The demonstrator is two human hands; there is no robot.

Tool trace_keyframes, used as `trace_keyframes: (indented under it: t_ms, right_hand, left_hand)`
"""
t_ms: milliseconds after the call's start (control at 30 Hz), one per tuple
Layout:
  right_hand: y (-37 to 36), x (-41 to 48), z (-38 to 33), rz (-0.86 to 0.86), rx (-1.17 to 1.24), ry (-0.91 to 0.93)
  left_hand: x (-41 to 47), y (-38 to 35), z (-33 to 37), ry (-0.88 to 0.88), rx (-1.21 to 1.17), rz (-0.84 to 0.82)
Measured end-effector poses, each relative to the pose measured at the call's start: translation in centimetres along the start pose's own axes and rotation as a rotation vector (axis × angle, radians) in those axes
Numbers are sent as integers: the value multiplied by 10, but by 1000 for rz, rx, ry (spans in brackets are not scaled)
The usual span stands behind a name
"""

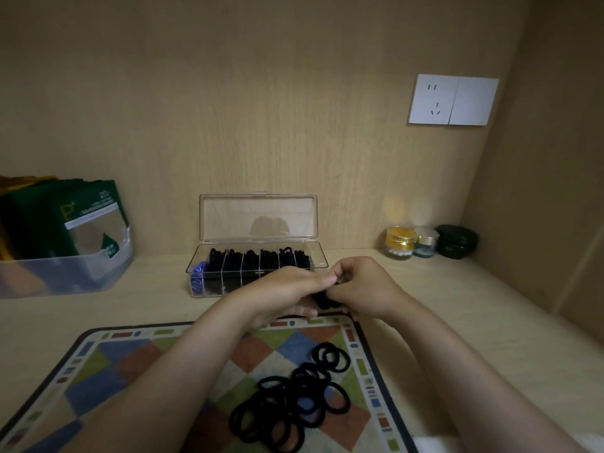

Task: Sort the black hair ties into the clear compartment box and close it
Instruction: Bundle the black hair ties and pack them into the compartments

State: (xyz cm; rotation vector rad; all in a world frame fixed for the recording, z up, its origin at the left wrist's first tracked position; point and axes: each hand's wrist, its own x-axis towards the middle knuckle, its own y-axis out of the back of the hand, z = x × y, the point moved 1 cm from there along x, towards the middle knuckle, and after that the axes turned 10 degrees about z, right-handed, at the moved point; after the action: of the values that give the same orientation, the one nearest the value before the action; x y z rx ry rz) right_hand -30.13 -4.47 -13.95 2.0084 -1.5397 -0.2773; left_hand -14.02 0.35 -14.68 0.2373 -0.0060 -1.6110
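Clear box (215, 291) front-right corner behind left hand (287, 289), right hand (366, 286)

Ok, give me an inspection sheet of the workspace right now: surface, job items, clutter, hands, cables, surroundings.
Surface: pale desk with a patterned mat.
Job's things: clear compartment box, lid up, most compartments hold black ties; loose hair ties piled on the mat.
Clutter: plastic bin of green packets on the left; three jars on the right.
Hands: left hand and right hand together hold a tie bundle before the box.
Cables: nothing seen.
Surroundings: wood-panel wall with a socket plate.
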Motion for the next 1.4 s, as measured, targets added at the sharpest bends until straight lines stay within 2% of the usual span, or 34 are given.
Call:
trace_keyframes:
  t_ms: [100,300,467,567,700,867,1000,1133,1267,1400]
  right_hand:
    - [-5,1,2,34,-97,106]
    - [-5,2,3,50,-63,200]
    - [0,3,1,-2,184,63]
    - [3,2,0,-18,253,12]
    - [7,-1,-1,-151,456,-121]
    - [4,-3,-3,-216,460,-170]
    - [-2,0,-7,-133,500,-192]
    - [-5,6,-17,-24,526,-204]
    - [-4,20,-26,111,354,-202]
    - [-5,43,-31,225,101,-155]
  left_hand:
    - [2,2,-3,-54,144,49]
    - [2,9,-5,-128,166,127]
    - [1,8,0,-176,114,186]
    - [1,5,3,-211,81,205]
    - [-1,6,6,-264,95,276]
    - [-3,14,8,-289,37,353]
    - [-3,14,10,-301,20,364]
    - [-2,16,11,-341,163,351]
    - [2,24,8,-404,237,427]
    - [7,38,-8,-609,735,605]
